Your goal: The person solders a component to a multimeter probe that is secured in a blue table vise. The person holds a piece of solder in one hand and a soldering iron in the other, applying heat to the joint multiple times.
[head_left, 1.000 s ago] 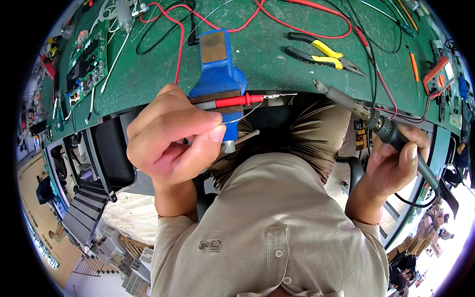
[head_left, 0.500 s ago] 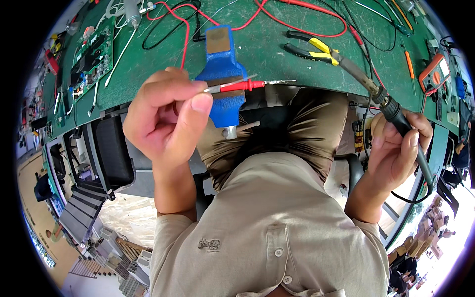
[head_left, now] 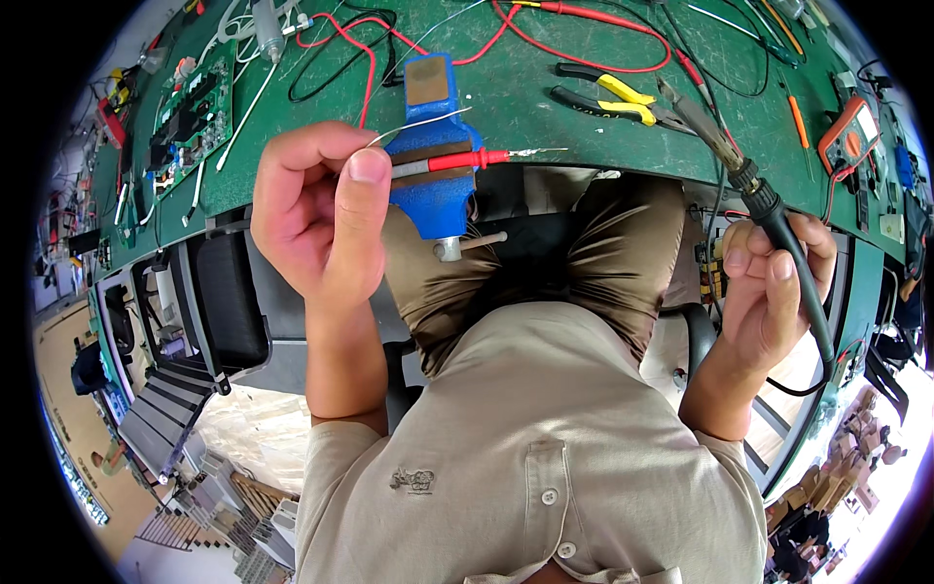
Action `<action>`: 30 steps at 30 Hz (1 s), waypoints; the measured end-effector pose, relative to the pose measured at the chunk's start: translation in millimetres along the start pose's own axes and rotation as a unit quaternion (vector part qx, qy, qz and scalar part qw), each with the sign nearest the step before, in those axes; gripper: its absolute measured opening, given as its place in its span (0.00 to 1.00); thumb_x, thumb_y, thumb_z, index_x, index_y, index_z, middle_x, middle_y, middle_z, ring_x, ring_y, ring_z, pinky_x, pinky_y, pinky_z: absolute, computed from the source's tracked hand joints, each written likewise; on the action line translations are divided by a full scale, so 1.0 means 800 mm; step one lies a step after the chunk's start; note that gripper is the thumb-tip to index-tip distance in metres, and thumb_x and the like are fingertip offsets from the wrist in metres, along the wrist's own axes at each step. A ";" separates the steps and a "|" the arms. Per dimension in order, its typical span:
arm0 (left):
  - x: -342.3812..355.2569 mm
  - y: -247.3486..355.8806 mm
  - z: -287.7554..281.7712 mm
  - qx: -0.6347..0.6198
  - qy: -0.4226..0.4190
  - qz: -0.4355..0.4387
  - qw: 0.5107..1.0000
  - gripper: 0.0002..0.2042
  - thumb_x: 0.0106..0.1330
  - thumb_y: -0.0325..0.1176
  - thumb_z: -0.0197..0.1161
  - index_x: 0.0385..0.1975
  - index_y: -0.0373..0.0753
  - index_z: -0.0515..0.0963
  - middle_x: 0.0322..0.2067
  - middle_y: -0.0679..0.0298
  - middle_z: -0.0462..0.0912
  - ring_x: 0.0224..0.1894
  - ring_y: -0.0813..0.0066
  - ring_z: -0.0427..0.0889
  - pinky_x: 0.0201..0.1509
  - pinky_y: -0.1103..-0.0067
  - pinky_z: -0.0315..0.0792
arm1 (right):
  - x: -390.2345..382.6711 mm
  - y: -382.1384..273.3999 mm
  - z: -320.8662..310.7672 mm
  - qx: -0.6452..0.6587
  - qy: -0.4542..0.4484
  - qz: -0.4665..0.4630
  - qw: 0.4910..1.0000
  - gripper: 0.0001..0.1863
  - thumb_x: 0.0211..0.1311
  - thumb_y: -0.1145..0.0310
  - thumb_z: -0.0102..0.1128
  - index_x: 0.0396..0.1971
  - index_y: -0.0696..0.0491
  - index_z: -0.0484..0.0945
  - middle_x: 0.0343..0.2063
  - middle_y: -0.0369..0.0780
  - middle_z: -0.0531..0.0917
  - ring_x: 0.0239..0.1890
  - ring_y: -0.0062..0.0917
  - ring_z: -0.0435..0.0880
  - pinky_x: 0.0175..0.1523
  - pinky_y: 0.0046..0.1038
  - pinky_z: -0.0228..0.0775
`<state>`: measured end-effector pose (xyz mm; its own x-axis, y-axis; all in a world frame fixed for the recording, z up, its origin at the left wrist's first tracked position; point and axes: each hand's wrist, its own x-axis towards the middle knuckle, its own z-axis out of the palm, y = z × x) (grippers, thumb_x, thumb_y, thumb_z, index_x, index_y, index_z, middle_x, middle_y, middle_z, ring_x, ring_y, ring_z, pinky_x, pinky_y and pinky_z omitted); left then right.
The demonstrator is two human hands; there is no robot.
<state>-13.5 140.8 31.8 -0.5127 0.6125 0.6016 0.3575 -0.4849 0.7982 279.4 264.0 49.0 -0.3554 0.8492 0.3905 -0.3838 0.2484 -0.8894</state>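
Note:
My left hand (head_left: 326, 214) pinches a thin silvery solder wire (head_left: 428, 121) between thumb and forefinger, its free end reaching right above the vise. A blue bench vise (head_left: 428, 209) at the table's front edge has a red test probe (head_left: 455, 162) lying across it between its jaws, with a bare metallic end pointing right. The probe's left end passes behind my left thumb. On the right, my right hand (head_left: 773, 287) is closed around the black handle of a soldering iron (head_left: 769, 209). The iron's metal end slants up and left, beside the pliers and apart from the probe.
Pliers (head_left: 623, 95) with yellow and black handles lie on the green table (head_left: 525, 107). Red and black leads loop along the back. A circuit board (head_left: 190, 112) sits at left; an orange screwdriver (head_left: 798, 122) and multimeter (head_left: 849, 138) are at right.
My left hand has shifted slightly left, and the solder wire has swung upward away from the probe. The soldering iron has moved slightly left.

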 end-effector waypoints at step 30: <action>0.014 0.009 -0.102 0.427 -0.127 0.038 0.894 0.12 0.57 0.24 0.68 0.43 0.35 0.82 0.39 0.60 0.83 0.39 0.68 0.80 0.44 0.76 0.73 | 0.000 -0.005 -0.012 0.014 0.038 0.002 0.999 0.17 0.65 0.69 0.56 0.51 0.61 0.69 0.31 0.46 0.77 0.24 0.27 0.74 0.33 0.29 0.68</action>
<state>-80.2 93.0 41.8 -0.3064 0.7728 0.5558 0.9055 0.0565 0.4206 289.2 267.3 49.9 -0.2921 0.8829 0.3676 -0.4067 0.2332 -0.8833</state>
